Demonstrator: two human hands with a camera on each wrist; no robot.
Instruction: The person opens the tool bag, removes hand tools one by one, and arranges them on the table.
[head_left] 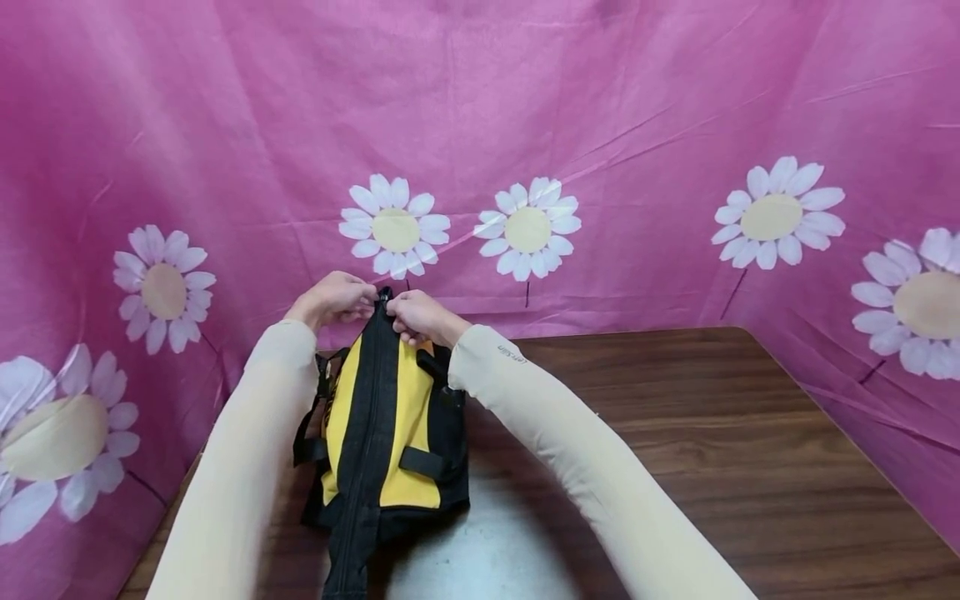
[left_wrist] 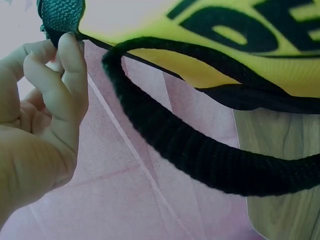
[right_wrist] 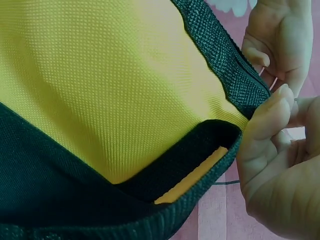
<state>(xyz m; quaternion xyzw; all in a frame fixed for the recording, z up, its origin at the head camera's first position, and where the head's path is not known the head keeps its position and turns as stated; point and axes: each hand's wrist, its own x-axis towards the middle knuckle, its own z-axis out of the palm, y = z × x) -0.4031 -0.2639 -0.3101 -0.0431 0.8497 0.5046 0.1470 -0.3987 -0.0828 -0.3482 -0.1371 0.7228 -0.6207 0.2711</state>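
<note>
A yellow and black fabric bag (head_left: 408, 425) stands on the table, with a black zipper band (head_left: 371, 417) running lengthwise along its top. At the bag's far end, my left hand (head_left: 337, 298) pinches the end of the band between thumb and fingertips. Close beside it, my right hand (head_left: 423, 317) pinches the same end from the right. The zipper looks closed along its visible length; any slider is hidden by the fingers. In the left wrist view a black webbing strap (left_wrist: 200, 167) loops off the bag's yellow side, below dark lettering. Another black strap (right_wrist: 165, 175) shows in the right wrist view.
The brown wood-grain table (head_left: 712, 450) extends to the right of the bag. Pink cloth (head_left: 637, 100) printed with white daisies hangs behind and on both sides. A bright reflection lies on the table in front of the bag.
</note>
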